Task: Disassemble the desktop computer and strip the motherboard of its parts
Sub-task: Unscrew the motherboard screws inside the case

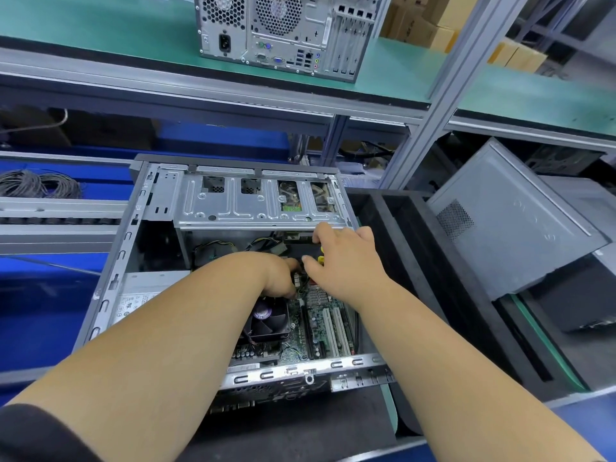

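Observation:
An open desktop case [133, 228] lies on its side in front of me. Inside it I see the green motherboard [316, 325] with white slots, a black CPU fan [268, 320], a silver power supply [143, 295] at the left and a metal drive cage [253, 205] at the far end. Both hands reach into the case above the board. My left hand [280, 278] has its fingers curled down among the cables by the board's far edge; what they hold is hidden. My right hand [343, 258] pinches something small by a yellow connector [320, 260].
A second computer tower [283, 31] stands on the green upper shelf. A removed grey side panel [513, 221] leans at the right over black foam trays [416, 255]. A coil of grey cable [36, 185] lies at the left. Cardboard boxes [433, 25] sit at the back right.

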